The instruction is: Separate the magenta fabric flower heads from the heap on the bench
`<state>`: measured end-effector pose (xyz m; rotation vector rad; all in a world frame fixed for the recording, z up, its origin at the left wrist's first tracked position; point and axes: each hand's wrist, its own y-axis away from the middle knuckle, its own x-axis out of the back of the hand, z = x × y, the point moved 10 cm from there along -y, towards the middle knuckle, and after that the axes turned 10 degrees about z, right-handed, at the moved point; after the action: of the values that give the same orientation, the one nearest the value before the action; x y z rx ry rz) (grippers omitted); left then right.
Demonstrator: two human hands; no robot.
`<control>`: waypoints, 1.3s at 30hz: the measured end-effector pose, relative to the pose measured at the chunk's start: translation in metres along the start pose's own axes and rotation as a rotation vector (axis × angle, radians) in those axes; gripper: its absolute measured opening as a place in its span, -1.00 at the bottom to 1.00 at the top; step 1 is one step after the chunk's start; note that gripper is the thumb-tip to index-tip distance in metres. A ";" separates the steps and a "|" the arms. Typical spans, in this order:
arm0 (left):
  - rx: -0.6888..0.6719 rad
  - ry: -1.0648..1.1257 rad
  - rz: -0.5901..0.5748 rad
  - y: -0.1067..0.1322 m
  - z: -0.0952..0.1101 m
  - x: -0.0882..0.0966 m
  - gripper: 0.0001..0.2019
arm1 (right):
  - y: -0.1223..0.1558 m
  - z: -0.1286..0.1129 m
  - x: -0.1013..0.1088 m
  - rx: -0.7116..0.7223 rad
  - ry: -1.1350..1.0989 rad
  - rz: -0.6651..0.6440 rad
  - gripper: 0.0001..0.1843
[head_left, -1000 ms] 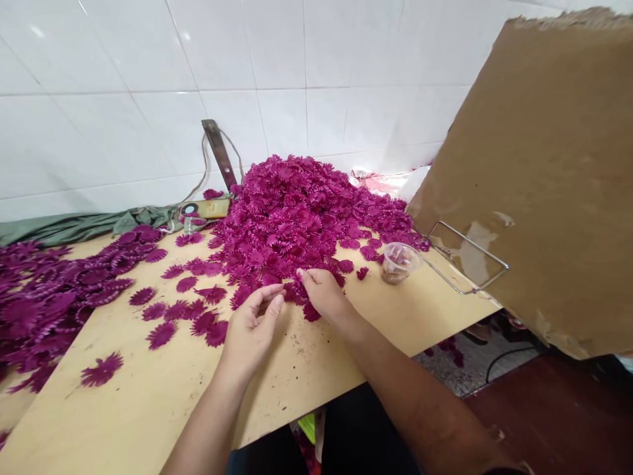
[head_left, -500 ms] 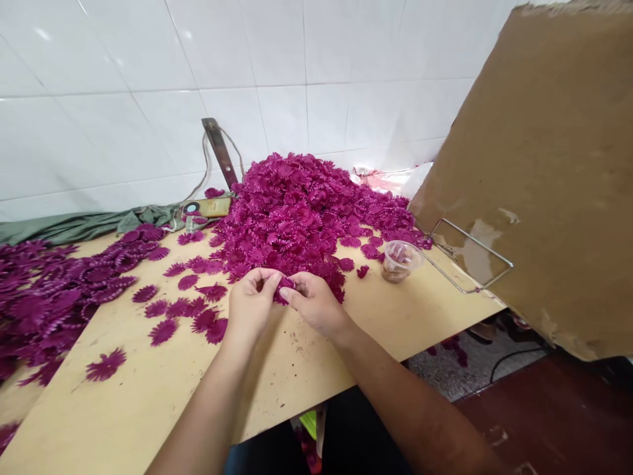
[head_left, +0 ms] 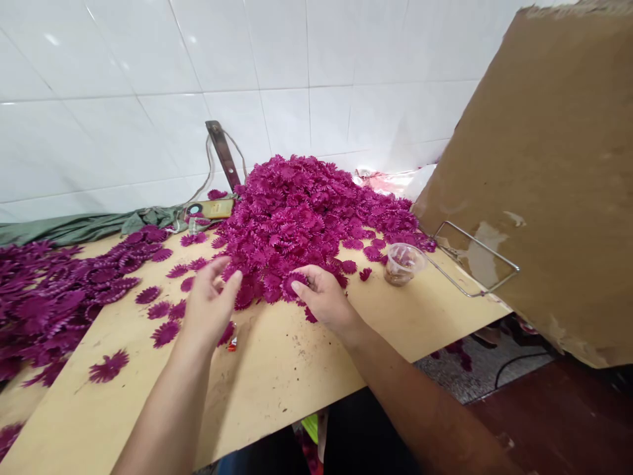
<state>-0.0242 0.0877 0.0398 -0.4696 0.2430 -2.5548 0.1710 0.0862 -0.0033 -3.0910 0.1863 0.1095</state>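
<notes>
My right hand [head_left: 324, 300] pinches a magenta artificial flower piece [head_left: 293, 285] with fringed edges between thumb and fingers, at the front of a big heap of such pieces [head_left: 297, 204]. My left hand [head_left: 211, 302] is apart from it, on the left, thumb and fingers separated with nothing seen between them. Loose flower pieces [head_left: 165, 333] lie on the tabletop around the left hand. Beside the left wrist is a small red and white object [head_left: 232, 344], too small to name.
A clear plastic cup [head_left: 403, 265] with brownish contents stands right of the heap, near a bent wire frame [head_left: 475, 260] and a large cardboard sheet [head_left: 544, 178]. More flower pieces [head_left: 54, 303] spread at left. Behind lie a yellow device [head_left: 217, 209] and green cloth [head_left: 89, 227].
My hands were together at one flower piece. My left hand has drawn away to the left and opened, uncovering the red and white object; the right has shifted slightly right with a piece.
</notes>
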 end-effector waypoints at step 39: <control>0.130 0.288 -0.269 0.053 0.000 -0.054 -0.74 | -0.009 -0.040 0.001 0.252 0.256 0.157 -0.88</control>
<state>0.0437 0.0712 0.0108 -0.0870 0.1210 -2.8776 0.1762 0.0929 0.0368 -2.8251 0.4164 -0.2836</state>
